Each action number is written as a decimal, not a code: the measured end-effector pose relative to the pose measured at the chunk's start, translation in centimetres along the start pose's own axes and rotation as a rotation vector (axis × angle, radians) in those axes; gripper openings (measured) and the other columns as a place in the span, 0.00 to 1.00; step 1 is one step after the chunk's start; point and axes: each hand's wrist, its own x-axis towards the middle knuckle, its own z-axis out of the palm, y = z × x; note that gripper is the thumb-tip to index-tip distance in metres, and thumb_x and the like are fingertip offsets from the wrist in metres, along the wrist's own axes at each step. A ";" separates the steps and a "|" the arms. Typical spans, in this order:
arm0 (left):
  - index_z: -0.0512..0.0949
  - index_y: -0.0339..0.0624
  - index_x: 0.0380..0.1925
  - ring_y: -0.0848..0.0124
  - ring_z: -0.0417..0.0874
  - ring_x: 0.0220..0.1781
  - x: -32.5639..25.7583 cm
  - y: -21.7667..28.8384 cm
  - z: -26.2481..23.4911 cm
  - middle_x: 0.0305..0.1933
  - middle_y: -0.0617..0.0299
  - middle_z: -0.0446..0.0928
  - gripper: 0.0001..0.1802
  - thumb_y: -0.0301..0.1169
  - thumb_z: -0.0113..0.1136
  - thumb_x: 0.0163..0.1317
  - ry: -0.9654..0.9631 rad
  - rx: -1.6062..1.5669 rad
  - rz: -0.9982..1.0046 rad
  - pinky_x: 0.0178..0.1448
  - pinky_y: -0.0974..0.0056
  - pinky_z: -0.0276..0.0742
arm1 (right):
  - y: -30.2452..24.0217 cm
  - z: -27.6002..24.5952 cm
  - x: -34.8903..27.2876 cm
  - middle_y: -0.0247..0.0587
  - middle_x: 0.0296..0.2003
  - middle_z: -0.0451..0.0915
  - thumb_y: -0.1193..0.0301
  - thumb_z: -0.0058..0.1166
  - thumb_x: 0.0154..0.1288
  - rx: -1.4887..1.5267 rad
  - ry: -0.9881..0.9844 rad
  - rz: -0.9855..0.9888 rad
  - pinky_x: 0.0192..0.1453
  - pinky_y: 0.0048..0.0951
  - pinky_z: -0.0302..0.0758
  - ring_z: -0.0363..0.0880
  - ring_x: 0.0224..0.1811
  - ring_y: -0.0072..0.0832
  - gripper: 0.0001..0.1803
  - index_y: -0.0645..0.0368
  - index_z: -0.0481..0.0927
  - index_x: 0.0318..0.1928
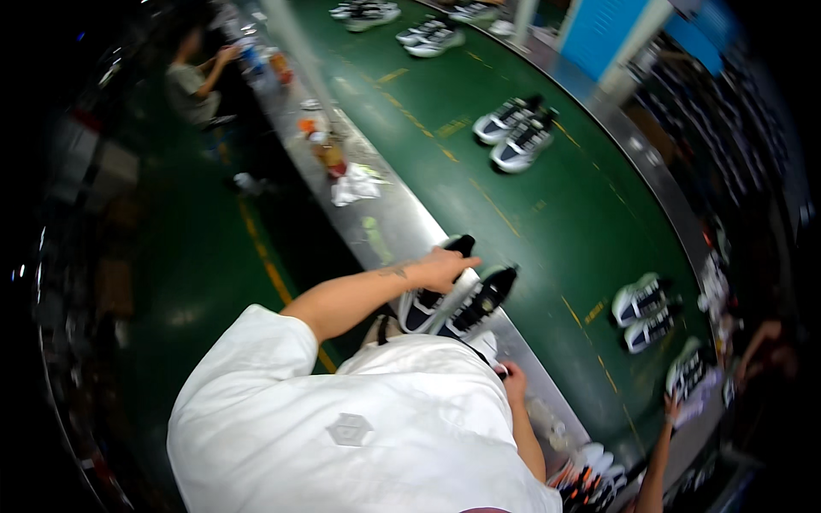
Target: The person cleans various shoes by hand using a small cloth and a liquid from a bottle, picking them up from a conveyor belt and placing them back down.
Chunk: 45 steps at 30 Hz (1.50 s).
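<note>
Head view looks down over a white shirt onto a curved green conveyor belt (547,214) with a metal ledge (402,227) along its near side. Far off to the left of the grip, another person sits at the ledge, and closer in lie a crumpled white wrapper (355,184) and small bottles (325,152).

At the centre, the left hand (445,267) reaches out and rests clasped over the top of a pair of dark-and-white sneakers (457,303) sitting half on the ledge, half on the belt's edge. The fingers curl over the nearer shoe's heel and collar, though how firmly they pinch I cannot tell.

I'd judge the shoes light, with soft uppers and stiffer soles; the collar or heel gives the safest hold, and taking both at once risks one slipping free.

Just below and right of the grip, the right hand (513,380) hangs low by the ledge, apparently closed around a small dark thing too tiny to name.

Beyond the grip, other sneaker pairs (516,132) ride the belt well apart. To the right, more pairs (646,312) lie near the far rail, where a co-worker's arm (658,466) reaches up. Nothing crowds the held pair.
</note>
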 end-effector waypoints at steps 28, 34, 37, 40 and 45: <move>0.83 0.51 0.50 0.57 0.81 0.56 31.6 9.4 -10.7 0.49 0.54 0.81 0.19 0.27 0.56 0.58 0.478 0.230 0.449 0.61 0.44 0.67 | -0.2 2.1 0.2 0.34 0.36 0.85 0.71 0.66 0.63 0.028 0.086 0.150 0.47 0.24 0.76 0.80 0.39 0.21 0.10 0.62 0.85 0.42; 0.81 0.50 0.53 0.49 0.78 0.61 36.4 1.5 -16.5 0.59 0.45 0.76 0.19 0.31 0.59 0.60 0.175 0.641 -0.115 0.64 0.36 0.65 | -1.8 2.2 0.1 0.36 0.33 0.82 0.69 0.67 0.61 -0.032 0.103 0.148 0.44 0.25 0.75 0.79 0.36 0.24 0.10 0.62 0.85 0.40; 0.74 0.55 0.63 0.47 0.73 0.65 39.3 -4.8 -18.6 0.60 0.44 0.71 0.28 0.32 0.60 0.59 0.245 0.774 -0.304 0.66 0.34 0.64 | -2.5 2.0 0.2 0.37 0.33 0.82 0.68 0.68 0.61 -0.052 0.090 0.156 0.44 0.25 0.75 0.79 0.36 0.25 0.11 0.62 0.85 0.40; 0.64 0.64 0.72 0.46 0.70 0.66 40.8 -8.1 -20.6 0.62 0.44 0.70 0.42 0.38 0.68 0.55 0.189 0.812 -0.336 0.66 0.36 0.65 | -2.8 1.9 0.3 0.36 0.33 0.82 0.69 0.68 0.61 -0.023 0.087 0.172 0.43 0.25 0.74 0.79 0.35 0.25 0.10 0.61 0.86 0.39; 0.61 0.70 0.75 0.46 0.68 0.71 43.5 -11.5 -21.3 0.68 0.44 0.68 0.60 0.46 0.82 0.37 -0.037 0.681 -0.265 0.68 0.39 0.68 | -3.8 1.7 0.7 0.37 0.33 0.82 0.70 0.68 0.60 -0.003 0.074 0.217 0.42 0.25 0.74 0.79 0.34 0.25 0.09 0.60 0.86 0.38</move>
